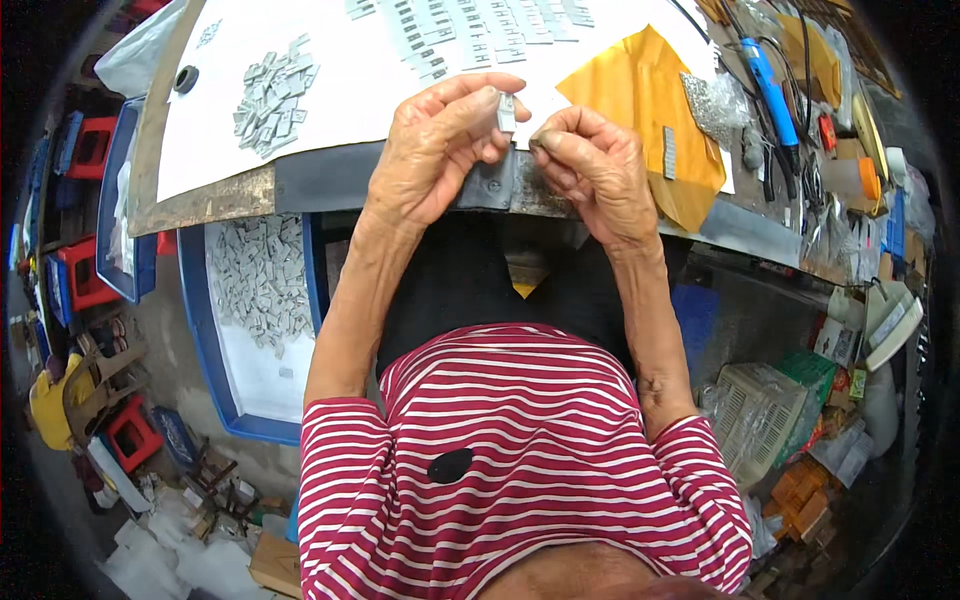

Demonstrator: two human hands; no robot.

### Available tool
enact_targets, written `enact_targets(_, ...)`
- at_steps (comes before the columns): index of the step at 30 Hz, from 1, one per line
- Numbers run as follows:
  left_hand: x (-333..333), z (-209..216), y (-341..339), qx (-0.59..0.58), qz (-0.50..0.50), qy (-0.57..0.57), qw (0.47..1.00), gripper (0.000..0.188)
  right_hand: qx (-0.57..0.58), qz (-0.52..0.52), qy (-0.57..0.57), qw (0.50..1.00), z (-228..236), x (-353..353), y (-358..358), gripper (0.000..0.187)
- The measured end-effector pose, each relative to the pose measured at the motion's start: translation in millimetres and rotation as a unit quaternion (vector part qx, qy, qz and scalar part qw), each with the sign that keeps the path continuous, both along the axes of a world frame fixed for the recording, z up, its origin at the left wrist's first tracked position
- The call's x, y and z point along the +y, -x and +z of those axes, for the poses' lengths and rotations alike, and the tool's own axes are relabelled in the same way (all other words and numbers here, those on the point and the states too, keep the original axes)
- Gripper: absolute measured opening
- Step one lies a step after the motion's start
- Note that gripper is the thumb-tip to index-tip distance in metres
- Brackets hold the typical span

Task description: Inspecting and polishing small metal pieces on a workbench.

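Observation:
Over the table's front edge, my left hand (425,150) is closed, with a small light-grey flat plastic piece (506,114) upright between thumb and fingers. To its right, my right hand (600,165) pinches thumb against forefinger. A small dark bit shows at those fingertips, too little to tell its kind. The two hands are a short gap apart. Beyond them, rows of similar grey pieces (468,32) lie on white paper (345,75). A loose pile of grey pieces (275,98) sits to the left on the same paper.
A yellow envelope (620,90) carries a grey strip (669,152) and bubble wrap (715,105). Right of it lies a blue electric screwdriver (768,90) among cables. A black tape roll (186,79) is at the left. Below stands a blue tray (262,428) holding many grey pieces.

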State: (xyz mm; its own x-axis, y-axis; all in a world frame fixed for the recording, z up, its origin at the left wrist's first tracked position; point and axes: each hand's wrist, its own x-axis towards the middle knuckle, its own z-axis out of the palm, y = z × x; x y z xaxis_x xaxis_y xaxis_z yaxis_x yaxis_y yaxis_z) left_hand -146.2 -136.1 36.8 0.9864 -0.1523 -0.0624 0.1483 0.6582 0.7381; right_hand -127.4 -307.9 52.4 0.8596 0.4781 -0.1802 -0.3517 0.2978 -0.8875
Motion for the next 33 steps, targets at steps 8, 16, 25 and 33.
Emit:
enact_targets(8,-15.3,0.3,4.8,-0.008,0.036,-0.081,0.996,0.026,-0.033,-0.029,0.034,0.998,-9.1,-5.1,2.5,0.007)
enact_targets(16,-15.3,-5.1,5.2,-0.041,0.017,-0.100,0.994,0.028,-0.061,-0.030,0.059,0.996,-9.4,-10.0,4.2,0.010)
enact_targets(25,-18.6,-7.4,5.6,-0.041,0.002,-0.025,0.999,0.029,-0.085,-0.040,0.110,0.990,-7.4,-9.8,6.2,0.011)
enact_targets(33,-22.3,-0.4,12.6,-0.013,0.041,-0.164,0.986,0.028,-0.087,-0.051,0.098,0.990,-9.7,-14.0,7.3,0.009)
